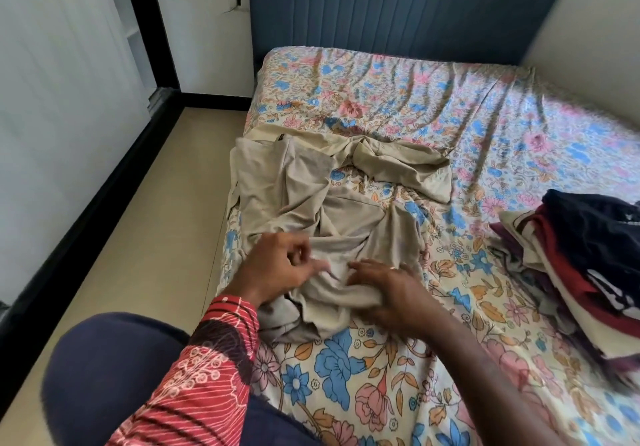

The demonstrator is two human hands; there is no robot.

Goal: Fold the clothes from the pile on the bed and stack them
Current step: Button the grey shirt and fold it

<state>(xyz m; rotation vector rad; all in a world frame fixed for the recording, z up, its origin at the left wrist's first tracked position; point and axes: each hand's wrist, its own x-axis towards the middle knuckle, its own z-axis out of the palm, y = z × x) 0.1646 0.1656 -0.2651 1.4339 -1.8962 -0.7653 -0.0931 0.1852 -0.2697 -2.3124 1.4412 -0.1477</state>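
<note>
Head view showed both hands low on the near end of a beige garment (311,210) spread crumpled across the left side of the bed (519,127). The left hand (277,265), coming out of a red patterned sleeve (207,359), had its fingers curled with the thumb and fingertips pinching a fold of the beige cloth. The right hand (384,289) lay just beside it, its fingers bent over a bunched ridge of the same cloth and gripping it. The two hands sat close together, nearly touching, with the gathered fabric between them.

From there the garment ran away toward the headboard (398,5), one part lying flat near the bed's left edge and another twisted off to the right. A pile of clothes (588,265), dark blue, maroon and cream, sat on the floral sheet at the right edge of the picture, well apart from the hands. Tan floor (145,220) ran along the bed's left side.
</note>
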